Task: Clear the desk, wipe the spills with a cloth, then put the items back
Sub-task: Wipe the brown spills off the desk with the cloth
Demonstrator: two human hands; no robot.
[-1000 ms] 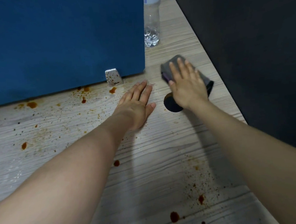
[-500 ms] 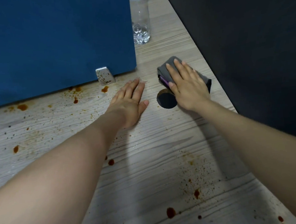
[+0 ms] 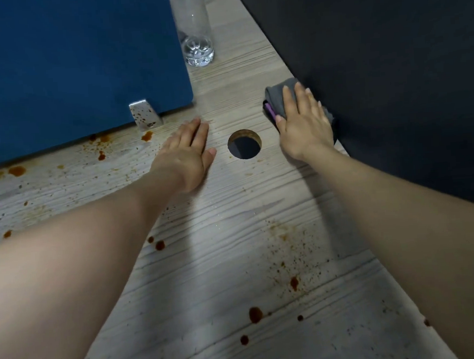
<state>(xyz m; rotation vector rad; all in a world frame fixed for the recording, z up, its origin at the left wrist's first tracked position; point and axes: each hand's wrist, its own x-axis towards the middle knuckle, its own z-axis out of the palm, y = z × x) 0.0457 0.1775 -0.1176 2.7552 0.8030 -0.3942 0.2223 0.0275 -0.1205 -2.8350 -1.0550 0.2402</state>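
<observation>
A folded grey cloth with a purple edge is pressed flat onto the pale wood-grain surface by the right hand, whose fingers are laid straight and close together over it, pointing far. The cloth lies at the far right of the surface, against the dark panel that bounds the right side. Only the far left part of the cloth is seen beyond the fingers.

The left hand is rested palm down on the bare surface, fingers straight and together, with nothing held. A round cable hole in the surface is seen between the two hands, so the hands are kept apart, one on each side of it.

Brown spills are scattered over the surface: drops and fine specks near the right forearm, a pair of drops beside the left forearm, and more blotches at far left along the foot of a blue partition. A metal bracket at the foot of that partition is speckled with the same brown. A clear plastic bottle is stood upright at the far end, just right of the partition's edge and well apart from both hands.
</observation>
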